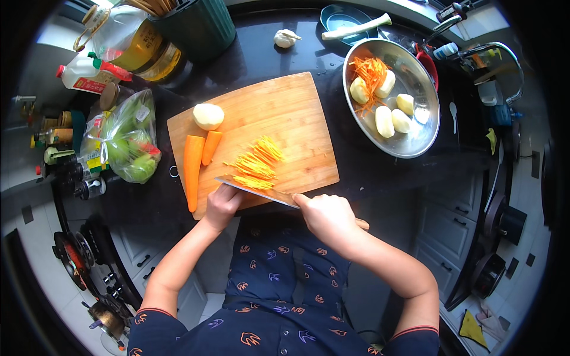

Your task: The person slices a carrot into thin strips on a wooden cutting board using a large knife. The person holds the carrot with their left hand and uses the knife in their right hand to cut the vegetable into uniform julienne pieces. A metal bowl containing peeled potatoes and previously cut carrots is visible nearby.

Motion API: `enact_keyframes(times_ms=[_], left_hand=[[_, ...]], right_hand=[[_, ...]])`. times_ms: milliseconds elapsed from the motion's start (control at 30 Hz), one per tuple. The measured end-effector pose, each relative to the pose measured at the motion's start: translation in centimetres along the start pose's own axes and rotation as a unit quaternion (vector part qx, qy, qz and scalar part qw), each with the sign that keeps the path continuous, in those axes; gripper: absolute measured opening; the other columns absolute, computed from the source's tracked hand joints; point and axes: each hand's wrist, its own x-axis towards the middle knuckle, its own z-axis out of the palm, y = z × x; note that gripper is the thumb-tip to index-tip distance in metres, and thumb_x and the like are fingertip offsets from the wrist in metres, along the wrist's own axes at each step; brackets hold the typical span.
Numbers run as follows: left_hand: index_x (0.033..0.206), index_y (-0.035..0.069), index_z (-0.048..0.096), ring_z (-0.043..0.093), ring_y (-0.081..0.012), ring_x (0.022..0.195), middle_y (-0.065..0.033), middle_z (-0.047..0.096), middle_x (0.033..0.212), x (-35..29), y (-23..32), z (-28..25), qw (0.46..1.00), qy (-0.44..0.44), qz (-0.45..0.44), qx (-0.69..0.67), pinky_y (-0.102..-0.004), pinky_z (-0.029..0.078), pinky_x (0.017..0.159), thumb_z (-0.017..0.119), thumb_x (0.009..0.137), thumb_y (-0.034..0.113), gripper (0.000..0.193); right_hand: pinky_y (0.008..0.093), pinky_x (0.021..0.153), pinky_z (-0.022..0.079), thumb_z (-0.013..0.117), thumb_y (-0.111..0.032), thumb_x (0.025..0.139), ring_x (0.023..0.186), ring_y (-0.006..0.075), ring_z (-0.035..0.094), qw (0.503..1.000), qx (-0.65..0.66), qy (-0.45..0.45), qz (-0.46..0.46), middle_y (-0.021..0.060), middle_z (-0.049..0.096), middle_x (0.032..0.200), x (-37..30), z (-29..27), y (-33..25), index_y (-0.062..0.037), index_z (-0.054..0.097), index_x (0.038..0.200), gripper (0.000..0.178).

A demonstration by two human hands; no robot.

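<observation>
My right hand (328, 218) grips the handle of a kitchen knife (261, 191), its blade pointing left over the near edge of a wooden cutting board (303, 118). Close against the blade near its tip is my left hand (222, 205), fingers curled; the blade partly hides them, and I cannot make out anything in them. Beyond the blade lies a pile of carrot strips (255, 163). To its left on the board are a long carrot piece (192, 169), a shorter carrot piece (211, 148) and a peeled potato (208, 117).
A steel bowl (415, 71) at the right holds shredded carrot and several peeled potatoes. Behind it, a leek stalk (356, 28) rests across a glass dish (333, 16). A garlic bulb (285, 39) lies beyond the board. Left stand a bag of green vegetables (133, 139) and an oil jug (148, 50).
</observation>
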Motion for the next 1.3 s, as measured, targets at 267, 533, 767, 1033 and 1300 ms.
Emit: enact_keyframes(times_ms=[267,533,767,1033,1300], left_hand=[[0.093,0.008,0.074,0.071,-0.0239,0.088,-0.0055,0.070,0.093,0.4,0.1,-0.2,0.999,-0.031,-0.014,0.006,-0.0331,0.059,0.067,0.071,0.072,0.004,0.022],[0.094,0.007,0.074,0.070,-0.0234,0.087,-0.0050,0.069,0.091,0.8,0.5,-0.5,1.000,-0.009,0.000,-0.012,-0.0336,0.060,0.068,0.077,0.075,0.006,0.019],[0.091,0.007,0.074,0.069,-0.0244,0.084,-0.0054,0.067,0.087,-0.2,0.1,-0.4,1.000,-0.020,-0.004,-0.002,-0.0343,0.059,0.065,0.078,0.075,0.006,0.017],[0.098,0.008,0.075,0.069,-0.0221,0.085,-0.0033,0.069,0.090,0.6,0.5,-0.8,1.000,-0.022,-0.001,0.017,-0.0321,0.058,0.068,0.076,0.074,0.006,0.024],[0.094,0.008,0.075,0.071,-0.0222,0.088,-0.0039,0.070,0.091,0.2,0.5,-0.8,1.000,-0.007,-0.007,0.024,-0.0325,0.059,0.065,0.077,0.075,0.007,0.019]], right_hand=[[0.0473,0.061,0.058,0.061,-0.018,0.092,0.066,0.0370,0.072,0.997,0.049,0.055,-0.003,0.0171,0.069,0.068,2.7,2.3,0.5,-0.0090,0.068,0.093,0.012],[0.0465,0.058,0.057,0.058,-0.017,0.095,0.065,0.0354,0.071,0.998,0.045,0.043,-0.013,0.0159,0.068,0.068,0.2,0.2,0.6,-0.0099,0.067,0.099,0.013],[0.0456,0.060,0.057,0.058,-0.013,0.090,0.067,0.0345,0.072,1.000,0.021,0.017,-0.005,0.0163,0.069,0.069,0.2,0.2,0.0,-0.0073,0.065,0.095,0.010],[0.0480,0.060,0.057,0.056,-0.015,0.094,0.068,0.0361,0.072,0.998,0.055,0.042,-0.011,0.0178,0.069,0.070,2.3,1.7,0.2,-0.0088,0.068,0.098,0.014],[0.0460,0.059,0.057,0.057,-0.014,0.094,0.066,0.0347,0.072,0.999,0.034,0.009,-0.002,0.0158,0.069,0.069,-0.6,-0.6,0.0,-0.0100,0.068,0.104,0.016]])
